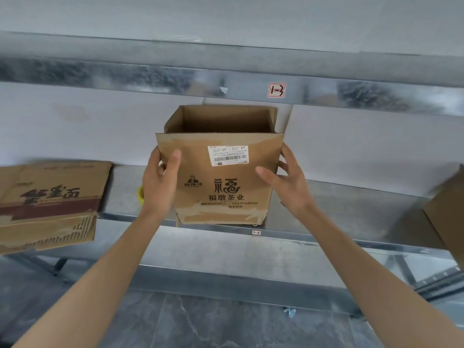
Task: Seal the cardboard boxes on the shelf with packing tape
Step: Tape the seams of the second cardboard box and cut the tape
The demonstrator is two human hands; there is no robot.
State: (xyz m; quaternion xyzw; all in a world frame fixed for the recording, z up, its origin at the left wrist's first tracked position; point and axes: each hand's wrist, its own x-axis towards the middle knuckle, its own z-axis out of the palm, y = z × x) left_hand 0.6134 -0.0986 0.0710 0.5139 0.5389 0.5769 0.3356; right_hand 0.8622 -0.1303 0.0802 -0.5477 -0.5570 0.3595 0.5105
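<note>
Both hands are up on the shelf, and the open box stands upright right between them, at the front lip, mouth facing up. The left hand holds the box's left edge, thumb flat on the front, fingers wrapped round the corner. The right hand clasps the right edge the same way, thumb stretched across the printed face.

Here's the thing that matters: the front flap hangs down over the near face, its label upside down, so it looks as if it has to swing up and away from the person before any tape goes on. The far flaps can't be made out.

Just behind the left wrist peeks a yellow roll, mostly hidden and possibly the tape. If so, the left hand is the nearer one.

A flatter box lies to the left, and another box sits at the right edge.
</note>
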